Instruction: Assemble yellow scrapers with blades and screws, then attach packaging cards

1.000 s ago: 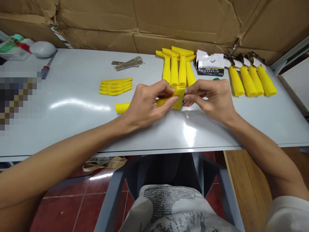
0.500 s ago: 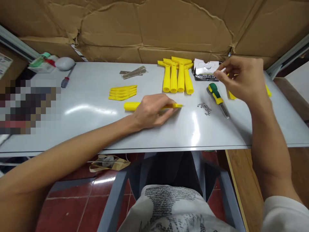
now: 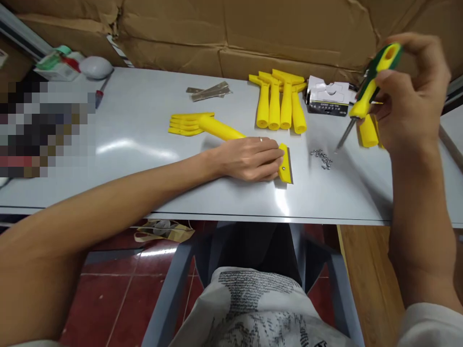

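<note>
My left hand (image 3: 253, 160) is closed around a yellow scraper (image 3: 221, 129), whose handle points up and left. A thin blade edge and a screw show on its head, which lies right of my fingers. Raised at the right, my right hand (image 3: 412, 94) grips a green and yellow screwdriver (image 3: 369, 89), its shaft slanting down and left. Below the tip, a little pile of small screws (image 3: 321, 159) lies on the table. Several flat yellow pieces (image 3: 186, 124) are stacked behind the scraper's handle end.
Several yellow scraper handles (image 3: 280, 103) stand in a row at the back, beside a white and black box (image 3: 329, 96). Flat metal blades (image 3: 210, 90) lie left of them. More yellow handles (image 3: 369, 132) are partly hidden behind my right hand. Cardboard (image 3: 173, 33) lines the back.
My right hand has picked up the screwdriver from the table and lifted it. My left hand has turned the scraper so its head and screw show. The view has shifted slightly.
</note>
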Demonstrator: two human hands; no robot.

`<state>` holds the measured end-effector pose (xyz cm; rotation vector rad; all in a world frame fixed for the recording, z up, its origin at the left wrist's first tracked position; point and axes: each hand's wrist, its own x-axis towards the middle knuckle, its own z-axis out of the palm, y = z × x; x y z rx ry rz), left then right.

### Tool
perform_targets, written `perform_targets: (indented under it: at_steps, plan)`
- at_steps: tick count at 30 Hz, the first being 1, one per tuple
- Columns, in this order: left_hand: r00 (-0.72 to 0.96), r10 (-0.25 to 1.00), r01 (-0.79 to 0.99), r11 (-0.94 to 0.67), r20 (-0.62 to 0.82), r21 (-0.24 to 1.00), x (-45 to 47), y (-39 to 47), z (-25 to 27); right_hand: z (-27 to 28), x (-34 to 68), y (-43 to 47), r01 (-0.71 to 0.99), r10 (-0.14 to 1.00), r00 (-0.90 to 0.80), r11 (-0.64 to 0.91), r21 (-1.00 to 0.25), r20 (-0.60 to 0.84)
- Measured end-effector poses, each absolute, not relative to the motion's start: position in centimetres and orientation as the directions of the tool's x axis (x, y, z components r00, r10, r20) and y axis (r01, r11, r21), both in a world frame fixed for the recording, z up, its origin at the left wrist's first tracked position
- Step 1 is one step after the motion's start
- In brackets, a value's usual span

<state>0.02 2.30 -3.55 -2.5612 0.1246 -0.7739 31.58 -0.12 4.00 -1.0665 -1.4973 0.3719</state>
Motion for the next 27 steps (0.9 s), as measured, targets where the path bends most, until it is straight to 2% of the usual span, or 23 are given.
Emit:
perform_targets:
  at_steps: [2, 6, 11, 14, 17, 21, 24, 27]
  plan:
    - [0.869, -0.182, 0.035, -0.905, 0.461, -0.423, 0.1, 2.2, -3.5, 3.2, 29.4, -0.4, 0.242, 0.681, 0.128, 0.684, -0.688, 0.721]
    - [0.927, -0.089, 0.051, -0.933, 0.363, -0.357, 0.2, 2.2, -3.3, 1.6, 26.3, -1.3, 0.247, 0.637, 0.064, 0.735, -0.631, 0.768]
    - [0.862, -0.131, 0.024, -0.955, 0.490, -0.297, 0.1, 2.2, -3.5, 1.2, 25.0, -2.6, 0.281, 0.715, 0.048, 0.661, -0.696, 0.698]
    - [0.908, -0.047, 0.072, -0.962, 0.416, -0.265, 0.2, 2.1, -3.5, 1.5, 24.7, -3.2, 0.307, 0.728, 0.033, 0.645, -0.700, 0.685]
    - [0.934, 0.042, 0.106, -0.981, 0.354, -0.164, 0.3, 2.0, -3.4, 1.5, 24.8, -3.4, 0.310, 0.717, 0.029, 0.656, -0.688, 0.697]
    - [0.925, 0.134, 0.155, -0.987, 0.356, -0.030, 0.5, 1.9, -3.2, 1.2, 25.4, -2.8, 0.304, 0.670, -0.016, 0.711, -0.634, 0.743]
    - [0.892, 0.279, 0.247, -0.960, 0.355, 0.134, 0.6, 2.1, -3.3, 0.9, 25.9, -1.9, 0.325, 0.630, -0.082, 0.749, -0.577, 0.772]
    - [0.848, 0.398, 0.322, -0.911, 0.349, 0.257, 0.8, 2.3, -3.7, 0.5, 25.8, -0.9, 0.332, 0.659, -0.108, 0.730, -0.598, 0.744]
